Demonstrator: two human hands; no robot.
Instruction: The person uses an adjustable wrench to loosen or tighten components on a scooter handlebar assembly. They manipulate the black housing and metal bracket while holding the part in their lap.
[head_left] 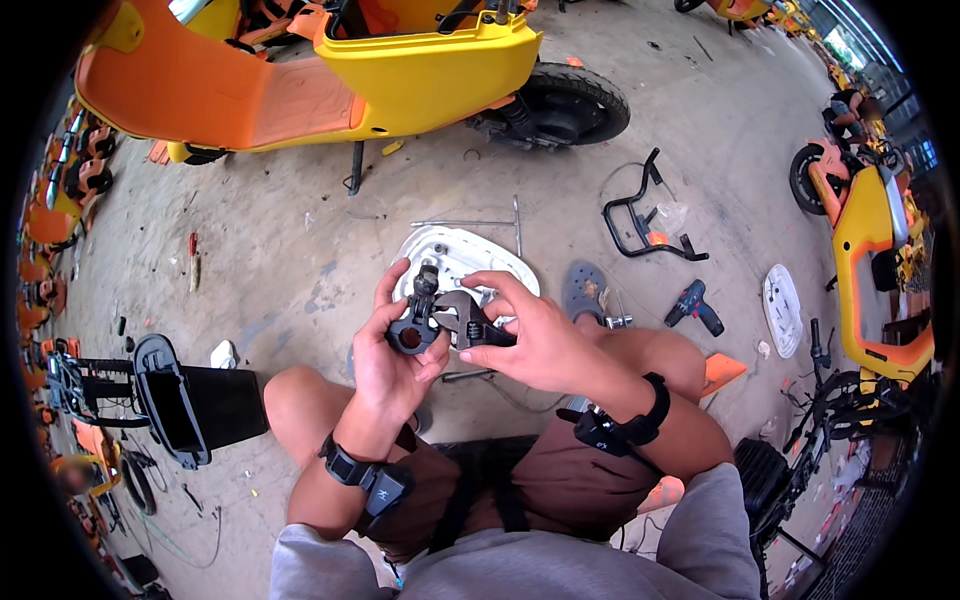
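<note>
In front of my knees, my left hand (385, 345) is closed on a black clamp (409, 335) with a round hole and a ball-like knob on top. Closed beside it, my right hand (540, 335) grips what looks like an adjustable wrench (462, 315) with a grey metal head. The head comes up against the clamp's side; whether its jaws bite on it I cannot tell. Beneath both hands a white plastic cover (510, 262) lies on the floor, partly hidden, with small metal parts in it.
Beyond stands a yellow-orange scooter (430, 85). A T-shaped metal rod (517, 225), a black tube frame (625, 225), a cordless drill (694, 307) and another white cover (782, 310) lie on the floor. To the left is a black bin-like box (225, 405); a screwdriver (193, 262) lies farther off.
</note>
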